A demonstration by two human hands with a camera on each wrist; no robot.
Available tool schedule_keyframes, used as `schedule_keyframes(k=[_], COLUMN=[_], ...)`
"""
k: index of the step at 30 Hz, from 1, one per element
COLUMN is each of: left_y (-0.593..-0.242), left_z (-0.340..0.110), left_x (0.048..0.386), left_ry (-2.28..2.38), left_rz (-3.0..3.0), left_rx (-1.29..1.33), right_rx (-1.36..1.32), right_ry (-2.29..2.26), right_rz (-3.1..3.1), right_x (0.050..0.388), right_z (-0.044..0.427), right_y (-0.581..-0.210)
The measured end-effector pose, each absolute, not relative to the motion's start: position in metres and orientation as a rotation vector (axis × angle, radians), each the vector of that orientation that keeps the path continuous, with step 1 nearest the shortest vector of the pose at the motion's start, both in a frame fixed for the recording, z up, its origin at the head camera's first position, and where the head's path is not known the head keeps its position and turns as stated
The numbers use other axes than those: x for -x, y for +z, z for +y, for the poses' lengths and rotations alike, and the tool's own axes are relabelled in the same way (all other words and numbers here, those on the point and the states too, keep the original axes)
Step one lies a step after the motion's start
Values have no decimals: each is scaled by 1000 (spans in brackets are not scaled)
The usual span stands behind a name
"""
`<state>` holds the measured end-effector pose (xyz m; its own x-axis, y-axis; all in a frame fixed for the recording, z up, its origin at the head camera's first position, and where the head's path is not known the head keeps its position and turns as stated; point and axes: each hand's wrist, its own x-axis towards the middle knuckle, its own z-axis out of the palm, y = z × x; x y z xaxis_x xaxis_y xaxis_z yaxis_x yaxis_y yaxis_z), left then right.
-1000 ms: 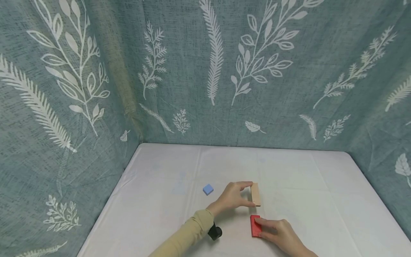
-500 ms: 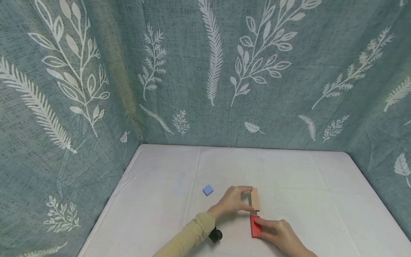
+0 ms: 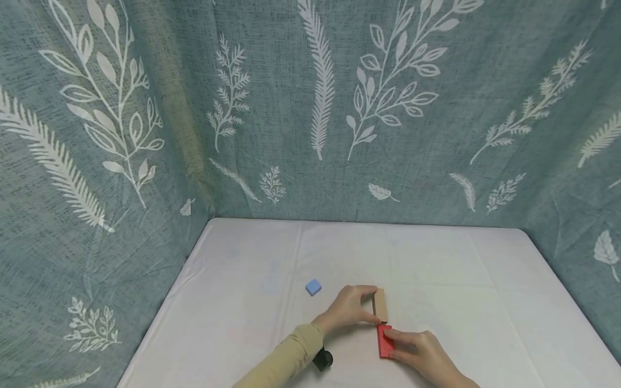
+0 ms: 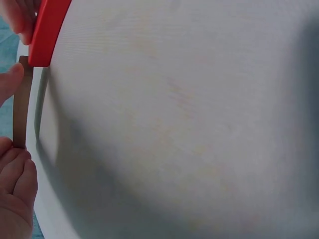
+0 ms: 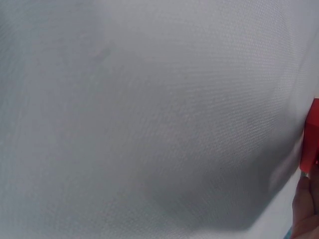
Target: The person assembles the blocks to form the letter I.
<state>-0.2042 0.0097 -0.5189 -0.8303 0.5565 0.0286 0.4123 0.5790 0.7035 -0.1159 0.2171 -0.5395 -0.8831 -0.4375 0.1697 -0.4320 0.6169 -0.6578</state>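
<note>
My left hand (image 3: 345, 308) pinches a flat wooden block (image 3: 381, 305) by its two ends, with the thumb at the near end. A red rectangular block (image 3: 384, 349) lies right in front of it on the white tablecloth, and my right hand (image 3: 426, 353) holds it from the right side. The near end of the wooden block is very close to the far end of the red block; whether they touch I cannot tell. In the left wrist view, the wooden block (image 4: 22, 107) spans thumb to fingers beside the red block (image 4: 49, 31). Only an edge of the red block (image 5: 311, 139) shows in the right wrist view.
A small blue square block (image 3: 313, 287) lies to the left, beyond my left forearm. The black object by the sleeve (image 3: 322, 359) is at my left wrist. A green leaf-patterned curtain (image 3: 291, 108) hangs behind the white table (image 3: 461, 280).
My left hand has brought the wooden block toward me and slightly left, up to the red block's far end. The right hand and the red block have stayed in place.
</note>
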Motion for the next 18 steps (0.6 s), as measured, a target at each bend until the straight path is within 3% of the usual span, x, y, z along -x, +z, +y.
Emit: schedule_keyframes(k=[18], left_y=[-525], left_z=[12], left_x=[206], left_ry=[1063], left_rz=[2630], left_rx=[-845], right_rx=[743], right_ry=[-1128], right_rz=[2831], right_x=[116], right_z=[217], right_y=[-539])
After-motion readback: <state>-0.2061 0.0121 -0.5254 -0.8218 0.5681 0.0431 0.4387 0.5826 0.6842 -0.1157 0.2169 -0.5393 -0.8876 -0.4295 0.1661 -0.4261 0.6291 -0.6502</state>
